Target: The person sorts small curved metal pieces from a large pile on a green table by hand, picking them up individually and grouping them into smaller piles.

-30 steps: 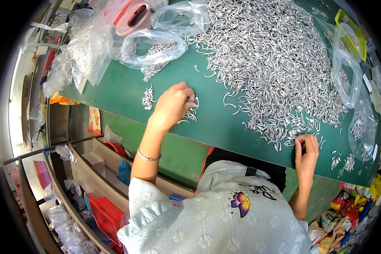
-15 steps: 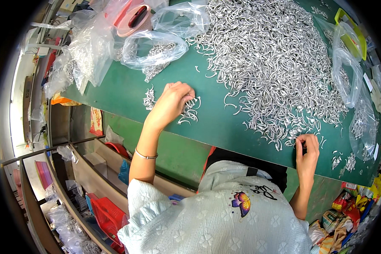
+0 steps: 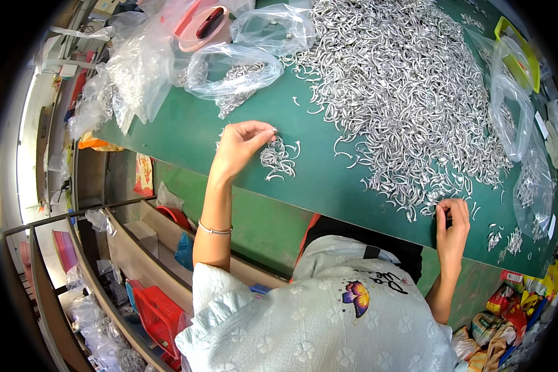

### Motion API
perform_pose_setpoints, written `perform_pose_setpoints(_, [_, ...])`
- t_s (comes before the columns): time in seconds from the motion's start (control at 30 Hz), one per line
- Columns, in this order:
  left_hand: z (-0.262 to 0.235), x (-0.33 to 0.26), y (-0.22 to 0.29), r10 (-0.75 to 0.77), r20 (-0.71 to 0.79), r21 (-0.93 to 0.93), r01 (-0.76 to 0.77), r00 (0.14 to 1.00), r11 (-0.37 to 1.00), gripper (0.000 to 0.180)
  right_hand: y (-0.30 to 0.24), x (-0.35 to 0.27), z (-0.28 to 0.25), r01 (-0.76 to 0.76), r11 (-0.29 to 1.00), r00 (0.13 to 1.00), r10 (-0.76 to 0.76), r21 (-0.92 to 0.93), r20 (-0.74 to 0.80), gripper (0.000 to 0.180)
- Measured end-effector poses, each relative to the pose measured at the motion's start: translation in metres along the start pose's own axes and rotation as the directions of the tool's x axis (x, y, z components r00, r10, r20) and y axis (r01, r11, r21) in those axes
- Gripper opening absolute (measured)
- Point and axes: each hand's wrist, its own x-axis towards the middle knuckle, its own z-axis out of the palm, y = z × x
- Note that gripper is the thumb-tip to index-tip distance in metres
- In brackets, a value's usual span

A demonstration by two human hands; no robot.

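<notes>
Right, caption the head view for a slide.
Left hand at a small cluster of curved silvery pieces, right hand beside a large pile, on a green table.

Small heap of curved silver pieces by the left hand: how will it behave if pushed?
The heap would probably spread or drag in clumps, since its pieces lie loose and overlap. Each piece is likely stiff: they look metallic and hold a curve. Rolling far seems unlikely, as they're bent.

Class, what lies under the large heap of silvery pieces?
Green tabletop shows around the heap; whatever lies beneath its dense middle is covered and cannot be seen.
</notes>
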Motion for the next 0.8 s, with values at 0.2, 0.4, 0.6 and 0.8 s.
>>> perform_pose_setpoints(0.2, [0.0, 0.001, -0.003, -0.028, -0.02, -0.073, 0.026, 0.999, 0.997, 0.017, 0.003, 0.0, 0.001, 0.005, 1.0, 1.0, -0.005, 0.002, 0.011, 0.008])
perform_pose_setpoints(0.4, [-0.003, 0.002, -0.007, -0.068, -0.04, -0.101, 0.064, 0.997, 0.993, 0.018, 0.003, 0.0, 0.0, 0.005, 1.0, 1.0, -0.005, -0.004, 0.014, 0.008])
perform_pose_setpoints(0.6, [-0.004, 0.001, -0.008, -0.138, -0.067, -0.111, 0.13, 0.988, 0.985, 0.02, 0.001, 0.001, 0.0, -0.001, 1.0, 1.0, 0.001, 0.005, 0.012, 0.008])
perform_pose_setpoints(0.8, [-0.006, -0.001, -0.011, -0.1, 0.009, -0.104, 0.1, 0.995, 0.99, 0.02, 0.001, 0.001, 0.0, 0.0, 1.0, 1.0, 0.0, 0.005, 0.011, 0.008])
